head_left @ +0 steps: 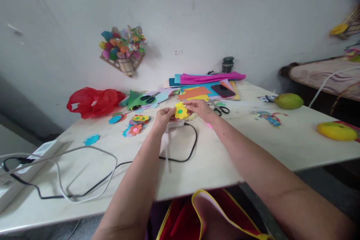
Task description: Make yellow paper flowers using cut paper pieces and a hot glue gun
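Note:
A yellow paper flower (183, 113) with a green round centre is held up over the table between both hands. My left hand (164, 117) pinches its left edge. At its upper right edge, the fingers of my right hand (201, 108) are closed on it. Just below the flower lies a white device, likely a glue gun (174, 125), with a black cord. Left of my left hand is a pile of cut paper flowers (135, 129) in several colours. Black-handled scissors (222, 110) lie beside my right hand.
Coloured sheets (197, 93), a phone (226, 90) and a second pair of scissors (150, 98) lie at the back. A red plastic bag (92, 102) and power strip (36, 161) with loose cables are left. Two mangoes (289, 101) are right.

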{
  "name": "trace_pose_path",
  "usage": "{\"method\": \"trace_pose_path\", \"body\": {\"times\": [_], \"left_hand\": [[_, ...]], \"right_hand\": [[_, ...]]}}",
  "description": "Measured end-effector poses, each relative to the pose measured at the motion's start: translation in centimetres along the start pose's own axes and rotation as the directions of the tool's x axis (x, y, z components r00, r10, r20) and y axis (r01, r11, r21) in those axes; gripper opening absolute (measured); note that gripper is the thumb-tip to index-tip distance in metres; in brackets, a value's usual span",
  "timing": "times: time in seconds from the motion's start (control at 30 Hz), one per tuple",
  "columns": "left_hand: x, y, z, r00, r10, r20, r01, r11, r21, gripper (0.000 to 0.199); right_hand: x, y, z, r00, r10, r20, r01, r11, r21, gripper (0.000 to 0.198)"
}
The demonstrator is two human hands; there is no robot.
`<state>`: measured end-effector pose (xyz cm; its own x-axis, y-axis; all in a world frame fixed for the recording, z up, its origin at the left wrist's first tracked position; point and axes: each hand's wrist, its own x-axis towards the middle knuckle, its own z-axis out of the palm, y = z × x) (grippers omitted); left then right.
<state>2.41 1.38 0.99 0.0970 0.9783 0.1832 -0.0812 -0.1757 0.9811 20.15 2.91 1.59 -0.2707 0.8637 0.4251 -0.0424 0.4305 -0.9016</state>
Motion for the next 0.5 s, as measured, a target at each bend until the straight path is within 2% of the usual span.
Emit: {"method": "trace_pose_path", "body": {"times": [0.27, 0.37, 0.5], "left_hand": [[-0.19, -0.07, 0.35, 1.000, -0.023, -0.013, 0.022, 0.997, -0.078, 0.036], [-0.18, -0.30, 0.49, 0.998, -0.039, -0.042, 0.034, 0.993, -0.109, 0.037], [-0.18, -0.53, 0.87, 0.993, -0.061, -0.104, 0.044, 0.988, -0.150, 0.035]], "right_hand": [[0.10, 0.18, 0.98, 0.999, -0.006, -0.048, 0.000, 0.993, -0.120, 0.016], [0.16, 0.41, 1.02, 0.993, -0.099, -0.059, 0.083, 0.969, -0.232, 0.013], [0.19, 0.33, 0.88, 0.960, -0.281, -0.003, 0.253, 0.869, -0.425, 0.012]]}}
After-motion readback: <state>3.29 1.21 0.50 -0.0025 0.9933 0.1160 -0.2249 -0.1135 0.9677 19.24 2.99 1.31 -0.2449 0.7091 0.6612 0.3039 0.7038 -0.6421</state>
